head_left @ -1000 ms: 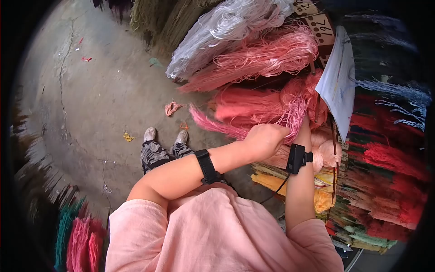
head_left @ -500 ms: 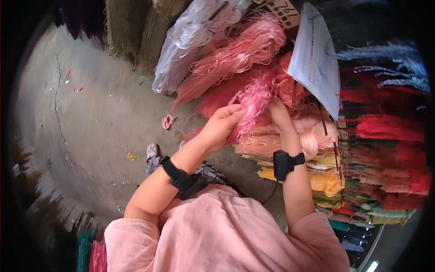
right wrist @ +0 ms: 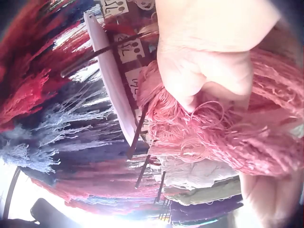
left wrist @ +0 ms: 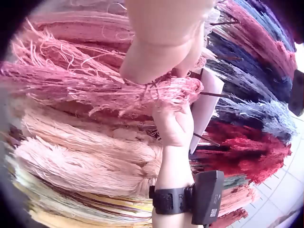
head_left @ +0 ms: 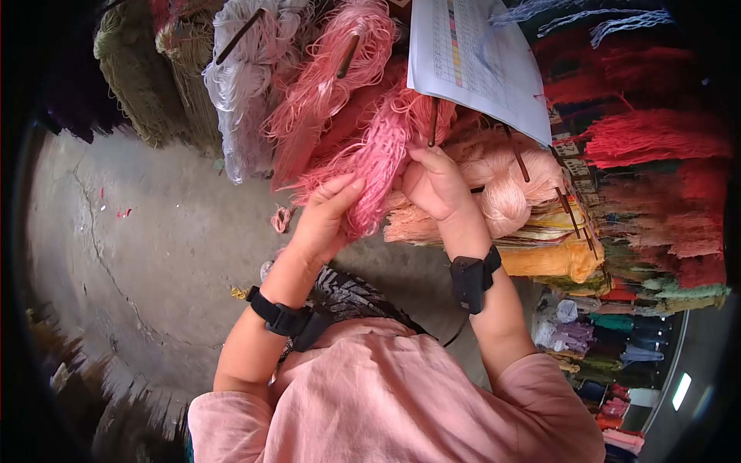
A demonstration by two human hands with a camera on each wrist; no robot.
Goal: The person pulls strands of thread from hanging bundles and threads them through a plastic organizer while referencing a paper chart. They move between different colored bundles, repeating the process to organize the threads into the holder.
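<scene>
Nearest, the left hand (head_left: 328,220) curls its fingers round the lower left side of a shaggy pink yarn hank (head_left: 378,162). Just beyond, to the right, the right hand (head_left: 436,185) clenches the hank's upper part. The hank's long axis runs from near left to a far dark wooden peg (head_left: 434,123); the right hand lies nearer that peg.
</scene>
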